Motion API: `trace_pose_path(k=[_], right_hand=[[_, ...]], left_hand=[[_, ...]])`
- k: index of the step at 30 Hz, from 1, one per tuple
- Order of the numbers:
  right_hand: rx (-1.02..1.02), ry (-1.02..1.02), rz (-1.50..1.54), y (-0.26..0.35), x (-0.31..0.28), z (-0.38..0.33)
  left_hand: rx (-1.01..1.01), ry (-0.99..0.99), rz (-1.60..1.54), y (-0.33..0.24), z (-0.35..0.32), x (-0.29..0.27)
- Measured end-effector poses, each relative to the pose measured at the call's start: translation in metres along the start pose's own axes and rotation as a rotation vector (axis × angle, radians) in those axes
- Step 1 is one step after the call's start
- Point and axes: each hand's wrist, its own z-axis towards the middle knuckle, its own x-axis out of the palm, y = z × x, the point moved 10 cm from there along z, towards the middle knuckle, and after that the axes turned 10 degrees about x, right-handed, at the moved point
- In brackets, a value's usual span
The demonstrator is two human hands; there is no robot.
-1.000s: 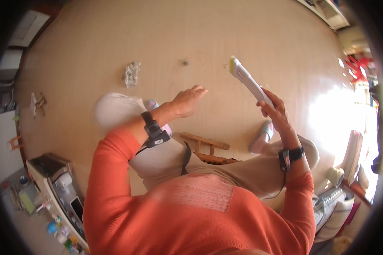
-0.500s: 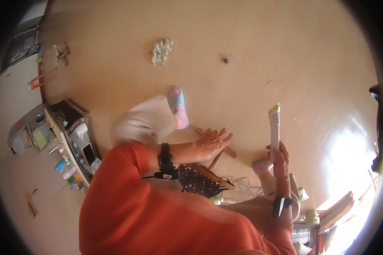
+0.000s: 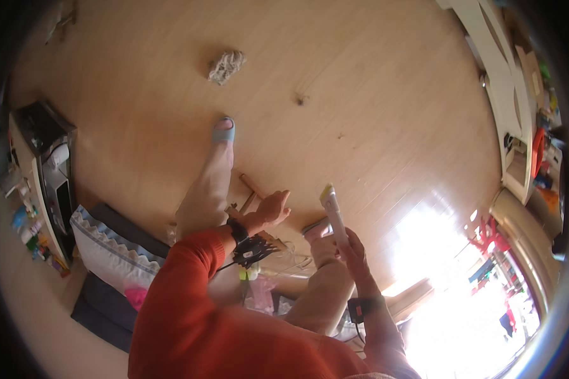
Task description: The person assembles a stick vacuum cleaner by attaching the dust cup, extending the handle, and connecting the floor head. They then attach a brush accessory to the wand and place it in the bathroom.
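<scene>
My right hand [image 3: 354,252] is wrapped round a white stick-like handle [image 3: 336,218] with a yellowish tip, which points up and away over the floor; its full kind I cannot make out. To its left, my left hand [image 3: 270,211] is held out with fingers stretched and nothing in it. Below and beside that hand is a small wooden stool [image 3: 251,184], partly hidden by my arm, with a dark patterned piece [image 3: 254,250] at its near side. A crumpled greyish-white rag or mop head [image 3: 226,67] lies farther off on the floor.
A small dark clump [image 3: 301,101] lies on the wooden floor [image 3: 385,120]. My feet are in slippers [image 3: 223,134]. At left are a dark seat with a white ruffled cushion [image 3: 117,249] and a black-topped cabinet [image 3: 41,126]. Pale furniture [image 3: 496,82] stands at right, near bright sunlight.
My view has turned, bringing in the seat at left and the furniture at right. The handle, still in my right hand, now tilts left. My left hand stays empty.
</scene>
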Motion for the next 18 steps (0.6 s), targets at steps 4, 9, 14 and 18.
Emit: trace_pose_path(k=[4, 9, 14, 18], right_hand=[[0.113, -0.395, -0.152, 0.066, -0.109, -0.103], [0.533, -0.606, -0.024, 0.096, -0.163, -0.235], [0.514, -0.556, 0.038, 0.172, -0.107, -0.239], [0.444, -0.466, 0.102, 0.225, -0.064, -0.207]], left_hand=[[0.065, -0.363, -0.328, -0.052, -0.036, -0.135], [-0.006, -1.003, -0.459, 0.007, -0.223, -0.32], [-1.192, -0.804, -0.015, 0.168, -0.587, -0.276], [-1.061, -0.328, 0.783, 0.164, -0.699, -0.252]])
